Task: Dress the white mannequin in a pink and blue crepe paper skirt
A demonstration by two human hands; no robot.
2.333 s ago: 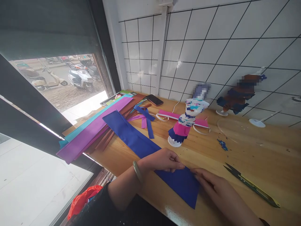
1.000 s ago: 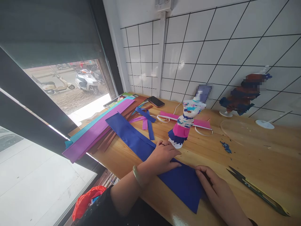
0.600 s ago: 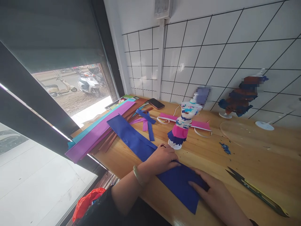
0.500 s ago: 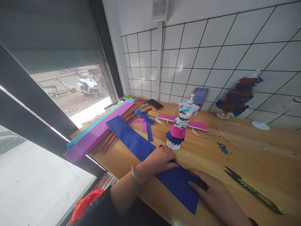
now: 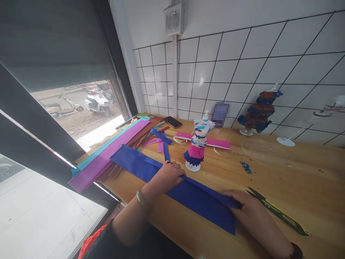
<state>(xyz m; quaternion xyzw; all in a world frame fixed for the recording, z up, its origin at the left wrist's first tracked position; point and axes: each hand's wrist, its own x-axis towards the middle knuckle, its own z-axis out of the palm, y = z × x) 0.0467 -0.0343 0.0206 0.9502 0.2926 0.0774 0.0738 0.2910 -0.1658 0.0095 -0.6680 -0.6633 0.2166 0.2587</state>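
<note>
A long blue strip of paper or thin cloth (image 5: 201,199) lies diagonally across the wooden table, its far edge folded over. My left hand (image 5: 170,176) is closed on that edge near the strip's middle, fingers curled over it. At the near right end, my right hand (image 5: 246,204) pinches the folded edge between thumb and fingers. Just beyond my left hand stands a small dress form (image 5: 198,144) on a white base, in a patterned top and a pink skirt with a blue fringed hem. Green-handled snips (image 5: 280,212) lie to the right of my right hand.
Purple (image 5: 113,151) and teal strips (image 5: 105,144) lie at the left over brown ones. Behind are a phone (image 5: 173,122), a pink strip (image 5: 218,142) and a second dressed form (image 5: 258,113). Blue scraps (image 5: 245,167) lie on the right. A tiled wall (image 5: 234,68) bounds the back.
My right hand has slid right along the strip's folded edge, and the fold now runs longer and straighter between my hands. My left hand still holds the strip. The view has shifted slightly.
</note>
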